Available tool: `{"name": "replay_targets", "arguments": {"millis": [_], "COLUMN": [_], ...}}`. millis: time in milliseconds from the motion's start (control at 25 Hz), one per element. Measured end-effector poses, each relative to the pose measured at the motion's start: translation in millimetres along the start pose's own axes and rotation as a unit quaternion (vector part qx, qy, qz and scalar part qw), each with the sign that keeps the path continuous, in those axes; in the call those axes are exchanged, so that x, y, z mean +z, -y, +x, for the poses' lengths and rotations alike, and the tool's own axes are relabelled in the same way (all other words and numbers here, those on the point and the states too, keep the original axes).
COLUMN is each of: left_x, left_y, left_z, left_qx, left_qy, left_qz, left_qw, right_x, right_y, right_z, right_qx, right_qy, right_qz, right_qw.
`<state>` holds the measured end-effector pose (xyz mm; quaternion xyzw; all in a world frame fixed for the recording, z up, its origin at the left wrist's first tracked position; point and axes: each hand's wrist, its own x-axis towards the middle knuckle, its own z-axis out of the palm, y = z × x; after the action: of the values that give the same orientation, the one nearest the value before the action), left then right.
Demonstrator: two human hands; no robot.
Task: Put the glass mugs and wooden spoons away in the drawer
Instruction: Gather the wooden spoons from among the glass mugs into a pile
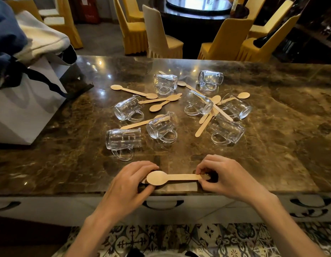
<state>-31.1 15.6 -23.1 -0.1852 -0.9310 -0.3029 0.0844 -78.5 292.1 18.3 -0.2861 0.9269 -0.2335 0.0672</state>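
Left hand (pixel 127 182): fingers curled over the bowl end of one wooden spoon (pixel 172 177), thumb underneath. Right hand (pixel 226 177): fingertips pinching the handle tip. The spoon is held level, just above the near edge of the surface (pixel 281 145), directly over the drawer (pixel 123 210), which appears closed.

Hazards, nearest first:
- Both hands are occupied. Working the drawer pull (pixel 162 204) requires one hand to let go, and a single-end hold could let the spoon tip off the near edge to the floor.
- Something pale shows under the bowl end (possibly a second spoon, I cannot tell). If so, it may slide free.
- The glass mugs (pixel 123 140), eight by my count, lie on their sides mid-surface. Their handles look to check rolling, but a nudge could still turn one.
- Toward the right, loose spoons (pixel 207 125) lie crossed against and between mugs. Drawing one out could shift the glass, and glass on polished stone is likely to chip.

Markings: the nearest mug carries a faint relief mark, not legible. The paper bag (pixel 21 108) at the left edge shows no readable print.
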Motion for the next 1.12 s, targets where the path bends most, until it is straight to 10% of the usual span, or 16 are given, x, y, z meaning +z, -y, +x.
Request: {"name": "replay_targets", "arguments": {"millis": [800, 1120], "left_x": [-8, -63], "left_y": [-2, 0], "left_z": [4, 74], "left_qx": [0.031, 0.032], "left_qy": [0.035, -0.03], "left_qz": [0.034, 0.06], "left_qw": [0.998, 0.997], "right_x": [-11, -57], "right_y": [2, 5], "right_z": [11, 88], "right_qx": [0.002, -0.001], "right_qy": [0.051, -0.071], "right_qz": [-0.034, -0.085], "right_qw": [0.998, 0.994]}}
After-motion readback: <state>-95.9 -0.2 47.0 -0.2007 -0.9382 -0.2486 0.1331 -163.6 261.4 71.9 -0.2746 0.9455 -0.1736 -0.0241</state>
